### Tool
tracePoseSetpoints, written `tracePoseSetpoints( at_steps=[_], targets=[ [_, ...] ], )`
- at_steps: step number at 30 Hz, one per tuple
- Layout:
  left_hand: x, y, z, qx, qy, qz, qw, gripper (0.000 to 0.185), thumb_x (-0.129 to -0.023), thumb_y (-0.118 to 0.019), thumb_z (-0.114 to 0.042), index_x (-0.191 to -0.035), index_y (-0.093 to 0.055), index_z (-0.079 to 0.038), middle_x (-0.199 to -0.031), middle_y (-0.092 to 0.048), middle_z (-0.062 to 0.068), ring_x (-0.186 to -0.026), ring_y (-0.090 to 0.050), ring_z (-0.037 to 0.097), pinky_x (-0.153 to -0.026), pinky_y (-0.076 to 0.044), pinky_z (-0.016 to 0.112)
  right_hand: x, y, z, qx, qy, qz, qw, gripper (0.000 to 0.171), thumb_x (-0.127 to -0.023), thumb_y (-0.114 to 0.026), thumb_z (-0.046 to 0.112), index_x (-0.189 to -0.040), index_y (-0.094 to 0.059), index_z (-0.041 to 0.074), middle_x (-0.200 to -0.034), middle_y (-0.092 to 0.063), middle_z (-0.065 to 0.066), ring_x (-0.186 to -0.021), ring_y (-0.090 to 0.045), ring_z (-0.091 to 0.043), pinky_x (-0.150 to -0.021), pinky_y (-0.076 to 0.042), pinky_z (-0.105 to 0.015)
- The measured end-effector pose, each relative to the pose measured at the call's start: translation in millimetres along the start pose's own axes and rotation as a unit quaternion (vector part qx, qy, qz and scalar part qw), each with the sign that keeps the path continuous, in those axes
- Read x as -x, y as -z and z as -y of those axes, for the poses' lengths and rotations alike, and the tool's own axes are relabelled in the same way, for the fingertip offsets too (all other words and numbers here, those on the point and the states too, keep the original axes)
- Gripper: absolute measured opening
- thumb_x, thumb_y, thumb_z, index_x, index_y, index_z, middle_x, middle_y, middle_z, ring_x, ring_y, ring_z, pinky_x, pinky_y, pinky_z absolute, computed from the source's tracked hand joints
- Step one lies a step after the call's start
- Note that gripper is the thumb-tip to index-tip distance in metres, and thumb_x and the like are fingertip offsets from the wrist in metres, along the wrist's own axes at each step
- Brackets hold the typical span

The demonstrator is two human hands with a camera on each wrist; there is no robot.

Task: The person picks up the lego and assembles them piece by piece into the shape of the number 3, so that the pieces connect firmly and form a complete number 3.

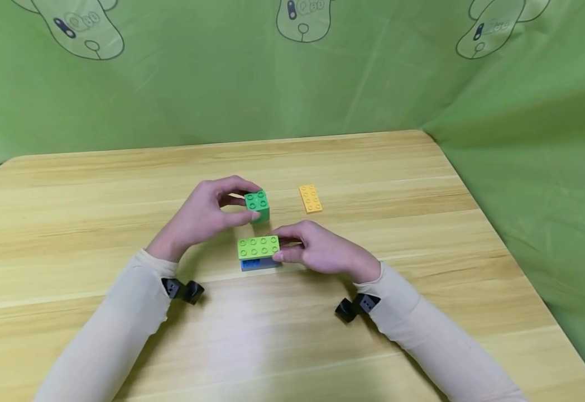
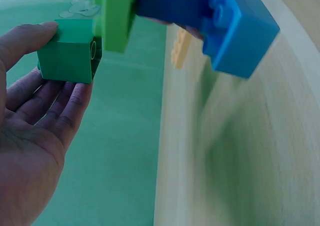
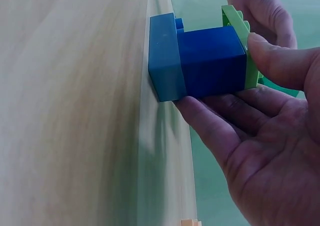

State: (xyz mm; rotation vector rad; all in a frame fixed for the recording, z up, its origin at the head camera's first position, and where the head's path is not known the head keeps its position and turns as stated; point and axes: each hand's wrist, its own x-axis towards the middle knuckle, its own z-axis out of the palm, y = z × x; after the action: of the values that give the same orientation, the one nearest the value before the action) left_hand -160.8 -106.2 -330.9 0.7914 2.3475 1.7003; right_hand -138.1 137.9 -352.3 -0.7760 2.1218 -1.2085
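Note:
My left hand pinches a small dark green brick between thumb and fingers, just above the table; the left wrist view shows the same green brick at my fingertips. My right hand grips a stack standing on the table: a lime green plate on top of blue bricks. In the right wrist view my thumb presses the lime plate and my fingers wrap the dark blue brick. The green brick is held just behind the stack.
A yellow flat brick lies on the wooden table behind and to the right of the stack. A green cloth backdrop surrounds the table's far and right edges.

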Motion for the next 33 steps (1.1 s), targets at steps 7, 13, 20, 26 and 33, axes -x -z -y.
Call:
tracePoseSetpoints(
  at_steps=[7, 13, 20, 26, 33],
  targets=[
    [7.0, -5.2, -12.3, 0.008, -0.013, 0.012, 0.9998, 0.037, -0.083, -0.080, -0.009, -0.117, -0.067, -0.003, -0.112, -0.066, 0.004, -0.100, -0.064, 0.022, -0.094, -0.050, 0.042, 0.0, -0.3, -0.6, 0.004, 0.012, 0.000, 1.000, 0.035, -0.097, -0.063, 0.012, -0.130, -0.060, 0.002, -0.112, -0.069, 0.000, -0.098, -0.064, -0.015, -0.088, -0.052, -0.032],
    [10.3, -10.2, -16.3, 0.009, -0.018, 0.025, 0.9995, 0.035, -0.082, -0.080, -0.009, -0.115, -0.068, -0.006, -0.111, -0.066, 0.001, -0.100, -0.064, 0.019, -0.093, -0.051, 0.045, 0.7, -0.5, -0.8, 0.001, 0.018, 0.000, 1.000, 0.031, -0.097, -0.063, 0.009, -0.127, -0.061, 0.001, -0.110, -0.069, -0.001, -0.097, -0.064, -0.015, -0.087, -0.053, -0.031],
    [18.5, -14.3, -18.5, 0.003, -0.040, 0.029, 0.9988, 0.034, -0.082, -0.081, -0.009, -0.114, -0.069, -0.007, -0.109, -0.066, -0.001, -0.100, -0.063, 0.018, -0.091, -0.052, 0.039, 1.3, -1.8, -1.7, -0.009, 0.014, 0.001, 1.000, 0.029, -0.097, -0.063, 0.010, -0.125, -0.062, 0.003, -0.113, -0.068, -0.001, -0.099, -0.063, -0.016, -0.089, -0.051, -0.032],
    [22.3, -18.0, -19.1, -0.003, -0.048, 0.033, 0.9983, 0.033, -0.082, -0.081, -0.009, -0.112, -0.069, -0.007, -0.108, -0.066, -0.002, -0.101, -0.062, 0.015, -0.091, -0.052, 0.035, 1.0, -2.1, -1.0, -0.004, 0.017, -0.003, 1.000, 0.024, -0.097, -0.063, 0.011, -0.120, -0.064, 0.005, -0.108, -0.069, -0.001, -0.095, -0.062, -0.017, -0.086, -0.052, -0.033],
    [24.5, -19.2, -18.6, -0.012, -0.062, 0.034, 0.9974, 0.033, -0.081, -0.082, -0.009, -0.112, -0.069, -0.007, -0.108, -0.067, -0.003, -0.101, -0.062, 0.014, -0.090, -0.052, 0.033, 0.4, -1.4, 0.1, 0.007, 0.016, -0.003, 1.000, 0.020, -0.097, -0.063, 0.012, -0.116, -0.065, 0.006, -0.104, -0.068, -0.003, -0.090, -0.060, -0.017, -0.083, -0.052, -0.033]
  ],
)
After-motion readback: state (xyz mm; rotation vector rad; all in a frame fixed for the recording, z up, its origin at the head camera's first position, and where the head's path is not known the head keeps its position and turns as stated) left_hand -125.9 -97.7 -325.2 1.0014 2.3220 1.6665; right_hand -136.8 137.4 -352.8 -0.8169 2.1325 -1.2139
